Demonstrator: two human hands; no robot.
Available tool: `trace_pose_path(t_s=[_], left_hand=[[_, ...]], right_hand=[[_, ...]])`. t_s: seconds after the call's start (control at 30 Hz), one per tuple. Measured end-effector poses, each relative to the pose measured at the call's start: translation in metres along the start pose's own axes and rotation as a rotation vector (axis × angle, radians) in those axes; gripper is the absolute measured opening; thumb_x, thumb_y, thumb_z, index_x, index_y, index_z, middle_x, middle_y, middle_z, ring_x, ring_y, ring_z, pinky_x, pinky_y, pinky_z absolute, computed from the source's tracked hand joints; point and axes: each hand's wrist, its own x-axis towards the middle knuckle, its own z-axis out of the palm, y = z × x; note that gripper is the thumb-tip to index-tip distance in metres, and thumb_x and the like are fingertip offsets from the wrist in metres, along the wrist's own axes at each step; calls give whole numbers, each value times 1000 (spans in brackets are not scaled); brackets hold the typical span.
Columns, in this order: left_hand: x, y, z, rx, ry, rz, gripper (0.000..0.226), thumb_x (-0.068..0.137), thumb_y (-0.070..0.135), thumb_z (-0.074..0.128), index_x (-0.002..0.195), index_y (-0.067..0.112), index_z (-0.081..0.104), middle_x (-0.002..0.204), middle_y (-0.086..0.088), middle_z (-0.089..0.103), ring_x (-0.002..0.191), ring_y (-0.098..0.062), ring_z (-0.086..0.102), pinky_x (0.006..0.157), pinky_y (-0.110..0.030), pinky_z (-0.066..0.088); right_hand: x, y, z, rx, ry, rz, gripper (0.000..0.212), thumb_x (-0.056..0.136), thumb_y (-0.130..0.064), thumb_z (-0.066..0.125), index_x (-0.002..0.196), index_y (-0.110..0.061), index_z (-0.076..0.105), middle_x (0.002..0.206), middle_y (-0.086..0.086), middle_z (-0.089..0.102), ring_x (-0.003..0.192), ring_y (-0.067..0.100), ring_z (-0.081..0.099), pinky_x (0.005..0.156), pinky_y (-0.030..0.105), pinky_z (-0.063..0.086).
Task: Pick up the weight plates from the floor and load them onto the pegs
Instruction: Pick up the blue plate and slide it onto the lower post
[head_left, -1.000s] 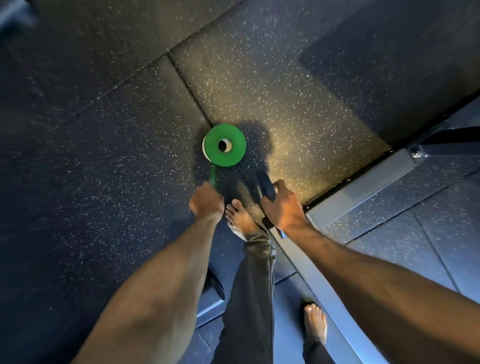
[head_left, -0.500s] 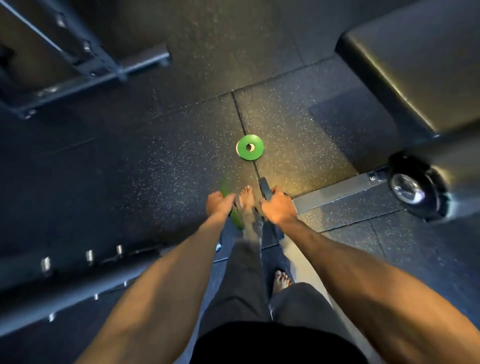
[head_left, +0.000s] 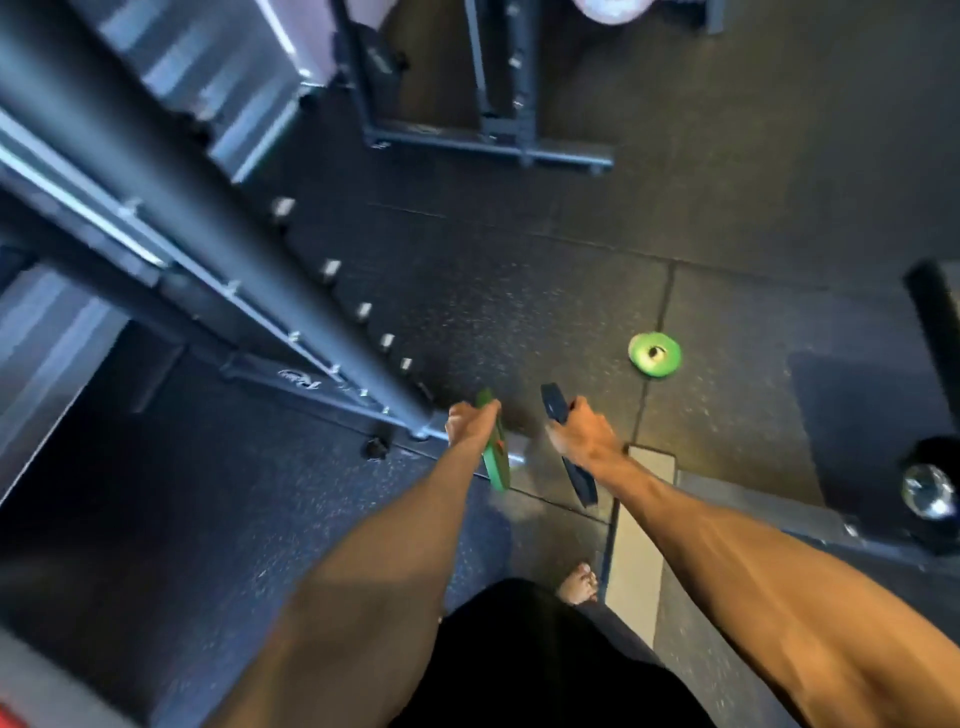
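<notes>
My left hand (head_left: 470, 423) grips a thin green weight plate (head_left: 494, 457) held edge-on, hanging down from my fist. My right hand (head_left: 584, 434) grips a thin dark blue weight plate (head_left: 576, 475), also edge-on. Both are carried at arm's length above the floor. A second green plate (head_left: 654, 354) lies flat on the rubber floor, ahead and to the right of my right hand. A dark rack upright (head_left: 171, 208) with a row of short metal pegs (head_left: 363, 310) runs diagonally at the left, ending just left of my left hand.
The rack's base beam (head_left: 311, 387) lies on the floor by the upright. Another frame base (head_left: 488, 143) stands far ahead. A barbell sleeve end (head_left: 927, 491) and a bench sit at the right. A pale floor strip (head_left: 641, 530) runs beside my bare foot (head_left: 576, 584).
I have stood up and turned left: the rack upright and pegs have come into view, and the floor plate has shifted right. Both hands still carry their plates.
</notes>
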Motion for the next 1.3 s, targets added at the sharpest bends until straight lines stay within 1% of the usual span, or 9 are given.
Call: trace_pose_path(t_s=[0.37,0.5,0.57,0.63,0.77,0.9,1.0,1.17,1.3], left_hand=[[-32,-203,-245,-353,222,-181,66,67,50,66,112,2,63,109,-17,69,97,-33,68,80,-37,59],[-65,-276,-320,-482,323,-217,33,91,27,61,105,-1,54,98,-17,66,40,-14,60,29,-20,41],[-74,-311,-354,-550,376,-223,25,93,22,57,101,5,41,95,-18,62,29,-11,52,23,-20,34],[-76,-344,-384,-608,436,-238,25,94,19,53,108,9,34,106,-22,63,43,-20,57,30,-25,43],[-68,-404,-435,-573,463,-211,35,90,11,43,118,30,37,108,-21,66,78,-40,70,69,-49,60],[-65,-437,-485,-527,382,-202,53,94,2,34,134,33,50,109,-15,65,53,-21,58,47,-28,51],[-47,-459,-518,-507,341,-228,60,94,-2,32,142,31,46,119,-16,62,55,-17,56,44,-26,49],[9,-483,-575,-504,303,-229,52,99,-1,32,141,25,49,103,-13,62,53,-19,53,50,-31,49],[53,-494,-628,-497,306,-213,48,98,0,35,140,18,50,115,-19,64,74,-28,61,71,-40,55]], right_hand=[[-161,-163,201,-314,-210,-433,37,87,-34,59,117,-13,56,115,18,68,106,37,66,84,39,55],[-229,-205,279,-413,-227,-579,40,87,-32,58,122,-12,56,117,16,67,106,37,65,86,38,54],[-259,-225,313,-473,-241,-610,42,89,-31,57,123,-9,54,121,17,65,114,37,62,88,37,49],[-284,-244,344,-504,-272,-633,40,88,-32,56,119,-8,55,119,16,66,111,36,62,86,37,49],[-318,-278,397,-497,-330,-674,43,82,-37,59,118,-12,60,111,11,69,102,33,65,82,34,51],[-342,-315,439,-396,-386,-678,53,86,-36,62,131,-8,55,130,14,62,120,34,59,95,35,47],[-341,-344,474,-335,-413,-696,48,83,-40,67,117,-7,62,120,9,66,111,31,63,91,35,49],[-330,-402,530,-186,-488,-667,19,88,-32,69,84,-16,60,86,-1,62,81,16,59,75,29,45],[-328,-456,561,-138,-538,-637,31,93,-27,65,68,-21,48,73,-7,51,65,5,48,60,24,39]])
